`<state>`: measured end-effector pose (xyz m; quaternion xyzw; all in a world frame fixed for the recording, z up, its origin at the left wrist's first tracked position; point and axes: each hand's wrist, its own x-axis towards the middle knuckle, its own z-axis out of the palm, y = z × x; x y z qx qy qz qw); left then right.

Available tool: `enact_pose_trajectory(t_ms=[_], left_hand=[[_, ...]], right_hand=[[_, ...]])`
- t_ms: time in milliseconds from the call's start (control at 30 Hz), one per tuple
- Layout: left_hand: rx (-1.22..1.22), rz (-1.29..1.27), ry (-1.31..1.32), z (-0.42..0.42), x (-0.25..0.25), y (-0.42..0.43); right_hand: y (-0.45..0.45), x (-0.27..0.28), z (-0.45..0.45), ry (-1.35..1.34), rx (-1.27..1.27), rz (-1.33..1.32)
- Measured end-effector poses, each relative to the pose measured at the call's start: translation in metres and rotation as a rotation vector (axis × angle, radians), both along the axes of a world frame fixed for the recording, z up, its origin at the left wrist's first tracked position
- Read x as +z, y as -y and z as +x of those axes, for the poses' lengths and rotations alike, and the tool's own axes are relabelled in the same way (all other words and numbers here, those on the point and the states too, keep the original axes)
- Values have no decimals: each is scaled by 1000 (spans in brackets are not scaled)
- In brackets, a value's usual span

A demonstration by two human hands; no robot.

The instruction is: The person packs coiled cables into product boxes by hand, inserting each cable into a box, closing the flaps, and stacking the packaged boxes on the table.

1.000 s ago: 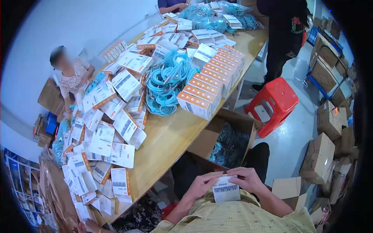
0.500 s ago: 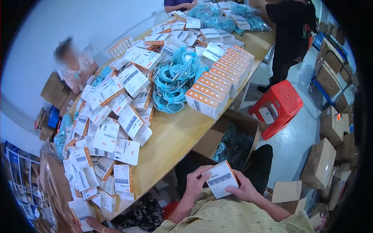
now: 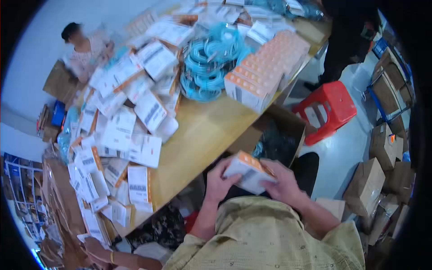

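A small white box with an orange end (image 3: 248, 173) is held between my two hands over my lap, slightly blurred. My left hand (image 3: 220, 181) grips its left side, the thumb on the near face. On the right side my right hand (image 3: 281, 181) is closed round the box. Beyond them, a row of upright orange-topped boxes (image 3: 265, 67) stands on the wooden table (image 3: 198, 130), beside a heap of coiled light-blue cables (image 3: 209, 63). Loose white-and-orange boxes (image 3: 119, 128) are piled on the table's left part.
An open carton with cables (image 3: 294, 130) is under the table edge. A red stool (image 3: 330, 110) stands to its right, with cartons (image 3: 365, 186) beyond. One person (image 3: 85, 51) is across the table, another in dark clothes (image 3: 346, 40) stands behind; a co-worker's hand (image 3: 96, 249) is lower left.
The box in my hands has turned so its orange end shows on top, and both hands have risen in view. The camera view has shifted; the table things appear higher.
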<state>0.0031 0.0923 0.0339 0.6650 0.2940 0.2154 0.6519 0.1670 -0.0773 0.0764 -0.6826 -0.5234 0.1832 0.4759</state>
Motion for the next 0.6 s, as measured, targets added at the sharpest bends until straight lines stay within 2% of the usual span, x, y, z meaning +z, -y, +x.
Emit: enact_pose_trajectory(t_ms=[33,100,200,300,333,500,600], left_hand=[[15,-31,-23,2,-3,0],[221,-54,302,8,-10,-7],[286,-52,315,1,-7,-19],[354,-35,327,-6,2,-36],[361,26,260,-5,6,-42],[370,377,-36,18,40,-93],[328,841,121,73,40,-150]], right_hand=[[-7,11,2,-6,-39,-71],[-29,18,19,227,-53,7],[-68,40,44,335,-103,115],[-111,43,68,759,-285,137],[-123,31,77,900,-321,130],[-146,-4,87,945,-352,123],[-144,-2,85,916,-363,76]])
